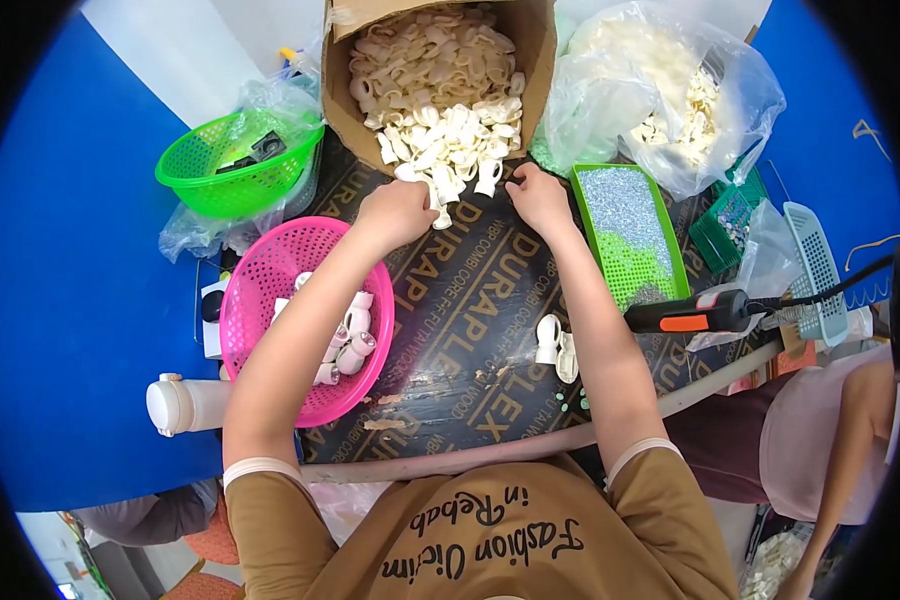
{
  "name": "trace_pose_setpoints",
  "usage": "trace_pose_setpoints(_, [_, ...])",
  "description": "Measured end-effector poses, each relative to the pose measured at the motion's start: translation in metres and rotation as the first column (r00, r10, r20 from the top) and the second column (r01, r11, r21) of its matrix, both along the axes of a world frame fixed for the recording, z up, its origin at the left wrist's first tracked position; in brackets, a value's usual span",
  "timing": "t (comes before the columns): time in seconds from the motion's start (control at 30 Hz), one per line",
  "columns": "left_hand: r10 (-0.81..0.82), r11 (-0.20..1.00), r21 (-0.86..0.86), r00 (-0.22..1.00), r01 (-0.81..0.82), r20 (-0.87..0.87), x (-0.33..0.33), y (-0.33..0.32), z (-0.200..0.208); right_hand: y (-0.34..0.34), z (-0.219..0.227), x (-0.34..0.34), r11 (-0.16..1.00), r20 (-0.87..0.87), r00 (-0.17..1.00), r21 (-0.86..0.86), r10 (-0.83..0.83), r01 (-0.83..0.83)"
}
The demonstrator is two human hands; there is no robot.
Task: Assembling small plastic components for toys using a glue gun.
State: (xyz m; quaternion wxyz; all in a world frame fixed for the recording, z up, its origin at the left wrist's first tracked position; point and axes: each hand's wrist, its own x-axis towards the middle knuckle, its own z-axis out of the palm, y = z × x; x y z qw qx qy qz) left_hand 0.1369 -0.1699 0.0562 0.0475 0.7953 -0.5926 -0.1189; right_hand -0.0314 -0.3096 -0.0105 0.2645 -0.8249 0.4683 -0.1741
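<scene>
At the far middle of the table, a cardboard box (540, 90) lies with its mouth toward me, full of small cream-white hollow plastic parts (440, 140), some spilling out. My left hand (398, 213) is at the left of this spill, fingers curled against a white part (442, 215); its fingertips are partly hidden. My right hand (542, 200) hovers just right of the spill. Its fingers are bent, with a small gap between thumb and forefinger, and nothing shows in them. Two white plastic pieces (548, 340) lie by my right forearm, with small green bits beside them.
Left stand a pink basket (245, 270) of white parts, a green basket (200, 190) and a white bottle (190, 405). Right are a green tray (620, 275) of small silvery pieces, a corded black-and-orange tool (690, 315) and a plastic bag (760, 100). Another person (820, 430) sits at right.
</scene>
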Motion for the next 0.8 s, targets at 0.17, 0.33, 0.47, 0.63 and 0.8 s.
trace_pose_setpoints(0.17, [0.016, 1.000, 0.010, 1.000, -0.016, 0.000, 0.002, 0.000, -0.003, -0.001, 0.000, 0.002, 1.000, 0.001, 1.000, -0.016, 0.005, -0.005])
trace_pose_setpoints(0.33, [0.083, 0.995, 0.056, 0.997, -0.083, 0.009, 0.004, -0.002, -0.009, -0.006, -0.005, 0.003, 0.999, 0.070, 0.996, 0.019, -0.050, 0.049])
trace_pose_setpoints(0.47, [0.306, 0.952, 0.069, 0.914, -0.298, -0.266, 0.011, -0.018, -0.008, -0.035, -0.030, 0.001, 0.948, 0.221, 0.944, -0.153, -0.244, 0.280])
trace_pose_setpoints(0.63, [0.555, 0.829, 0.363, 0.549, -0.425, -0.625, 0.016, -0.034, -0.021, -0.051, -0.033, 0.012, 0.918, 0.344, 0.901, -0.198, -0.262, 0.343])
trace_pose_setpoints(0.8, [0.592, 0.759, 0.410, 0.273, -0.506, -0.758, 0.029, -0.041, -0.043, -0.037, -0.019, 0.015, 0.920, 0.235, 0.958, 0.386, -0.165, 0.064])
